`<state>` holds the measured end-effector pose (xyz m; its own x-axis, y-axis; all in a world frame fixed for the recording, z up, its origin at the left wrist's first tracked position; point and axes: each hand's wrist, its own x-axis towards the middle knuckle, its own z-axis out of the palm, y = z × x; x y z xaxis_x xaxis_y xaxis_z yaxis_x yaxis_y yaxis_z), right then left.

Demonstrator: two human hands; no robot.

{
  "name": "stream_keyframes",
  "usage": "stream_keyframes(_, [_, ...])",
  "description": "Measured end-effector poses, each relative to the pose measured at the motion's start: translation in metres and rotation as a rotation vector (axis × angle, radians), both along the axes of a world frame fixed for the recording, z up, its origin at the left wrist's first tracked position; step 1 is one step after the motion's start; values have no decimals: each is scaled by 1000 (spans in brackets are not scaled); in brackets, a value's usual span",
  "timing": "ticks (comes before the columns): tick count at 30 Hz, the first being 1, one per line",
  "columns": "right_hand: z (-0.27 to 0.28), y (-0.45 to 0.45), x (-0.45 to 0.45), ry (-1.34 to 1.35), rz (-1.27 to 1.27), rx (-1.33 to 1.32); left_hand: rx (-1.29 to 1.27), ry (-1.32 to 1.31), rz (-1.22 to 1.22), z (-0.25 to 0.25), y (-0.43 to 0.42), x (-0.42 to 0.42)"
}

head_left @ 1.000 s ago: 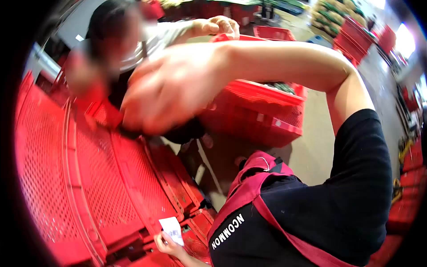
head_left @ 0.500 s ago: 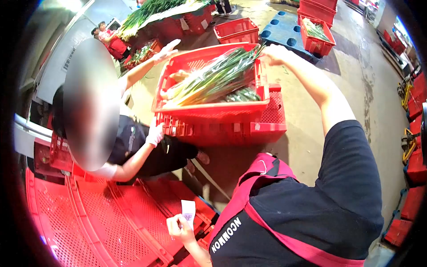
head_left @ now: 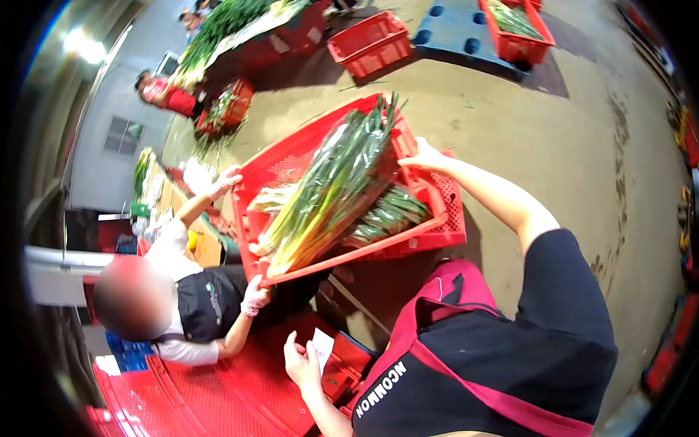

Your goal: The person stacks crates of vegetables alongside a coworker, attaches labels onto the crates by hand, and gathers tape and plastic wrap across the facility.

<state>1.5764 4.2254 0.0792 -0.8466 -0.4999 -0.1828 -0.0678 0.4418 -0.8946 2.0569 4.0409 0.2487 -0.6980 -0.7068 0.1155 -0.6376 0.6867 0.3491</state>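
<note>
A red plastic crate (head_left: 251,175) is held tilted between me and a person in a dark apron. Inside lie long green onions (head_left: 328,186) in clear plastic, with another wrapped bunch of greens (head_left: 389,215) beside them. My right hand (head_left: 424,156) grips the crate's right rim. Low in the view, my left hand (head_left: 302,364) has a small printed white paper label (head_left: 322,349) between its fingers. The other person's gloved hands (head_left: 255,296) hold the crate's left side.
Under the held crate stands another red crate (head_left: 453,200). Stacked red crates (head_left: 211,397) fill the lower left. Further off are a red crate (head_left: 370,45), a blue pallet (head_left: 455,40), a crate of greens (head_left: 520,40) and a heap of green onions (head_left: 233,29).
The crate of greens has swung from roughly level to a slant, its left end nearer the lower left. The other person has moved down and left in view. My left hand's fingers have loosened a little.
</note>
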Motion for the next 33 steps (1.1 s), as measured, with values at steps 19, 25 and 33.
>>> stream_keyframes(19, [-21, 11, 164, -549, -658, -745, 12, -594, 495, -77, -200, -48])
stream_keyframes(25, [-25, 24, 153, -589, -673, -694, 793, 496, 394, -185, -253, -1])
stream_keyframes(33, [-21, 39, 101, -445, -635, -599, 659, 481, 436, -199, -136, 42])
